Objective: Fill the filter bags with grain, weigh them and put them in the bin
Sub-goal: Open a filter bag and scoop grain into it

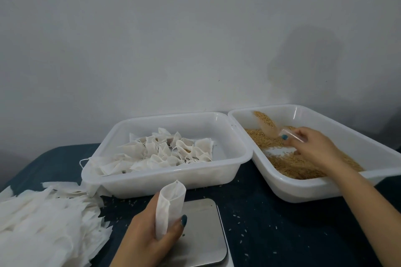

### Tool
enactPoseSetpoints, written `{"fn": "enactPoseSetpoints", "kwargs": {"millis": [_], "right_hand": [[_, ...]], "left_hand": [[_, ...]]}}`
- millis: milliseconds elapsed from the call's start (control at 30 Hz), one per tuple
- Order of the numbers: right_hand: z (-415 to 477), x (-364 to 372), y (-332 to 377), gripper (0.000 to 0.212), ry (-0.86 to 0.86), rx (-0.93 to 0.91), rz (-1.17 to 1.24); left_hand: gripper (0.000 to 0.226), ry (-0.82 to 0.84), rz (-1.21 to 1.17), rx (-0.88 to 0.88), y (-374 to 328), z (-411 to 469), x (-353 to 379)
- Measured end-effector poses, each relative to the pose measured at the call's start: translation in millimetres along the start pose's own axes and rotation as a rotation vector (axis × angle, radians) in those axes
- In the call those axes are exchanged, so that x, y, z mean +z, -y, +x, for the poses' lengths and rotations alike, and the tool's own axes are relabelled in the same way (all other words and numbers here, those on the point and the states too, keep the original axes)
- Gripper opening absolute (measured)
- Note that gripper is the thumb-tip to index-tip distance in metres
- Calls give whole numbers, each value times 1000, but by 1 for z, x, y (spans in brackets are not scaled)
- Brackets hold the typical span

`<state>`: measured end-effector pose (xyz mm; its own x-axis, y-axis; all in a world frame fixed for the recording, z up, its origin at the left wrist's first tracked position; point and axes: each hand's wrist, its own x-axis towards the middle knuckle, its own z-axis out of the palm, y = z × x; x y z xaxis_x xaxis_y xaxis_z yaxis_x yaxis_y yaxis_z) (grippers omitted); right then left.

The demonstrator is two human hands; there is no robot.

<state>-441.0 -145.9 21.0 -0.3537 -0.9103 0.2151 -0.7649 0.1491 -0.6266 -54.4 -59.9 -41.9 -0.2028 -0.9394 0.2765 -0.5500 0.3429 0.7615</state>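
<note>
My left hand (147, 232) grips an empty white filter bag (170, 206) upright, mouth open, above the steel scale (204, 234). My right hand (312, 147) holds the handle of a clear plastic scoop (271, 128) loaded with brown grain, lifted over the grain (293, 165) in the right white bin (308, 191). The left white bin (173, 180) holds several filled, tied filter bags (165, 151).
A pile of flat empty filter bags (43, 223) lies at the left on the dark blue tabletop (271, 234). Loose grains are scattered on the table around the scale. A plain wall stands right behind both bins.
</note>
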Motion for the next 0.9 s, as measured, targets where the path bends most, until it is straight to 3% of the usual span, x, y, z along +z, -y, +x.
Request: {"fn": "enactPoseSetpoints", "kwargs": {"millis": [167,400,533,733,900], "right_hand": [[-23,-9,14,23,-4,-180,-18],[-68,-13,65,38,142,-537,112],[-77,-10,77,29,187,-698,31],[-83,-15,92,32,167,-842,-173],[-81,-22,103,38,95,-965,-335]], "left_hand": [[63,-14,54,3,0,-1,-2],[53,-50,178,-72,7,0,-8],[66,-41,287,-51,7,-2,-9],[40,-63,345,-19,9,-2,-11],[34,-55,370,23,8,-4,-11]]}}
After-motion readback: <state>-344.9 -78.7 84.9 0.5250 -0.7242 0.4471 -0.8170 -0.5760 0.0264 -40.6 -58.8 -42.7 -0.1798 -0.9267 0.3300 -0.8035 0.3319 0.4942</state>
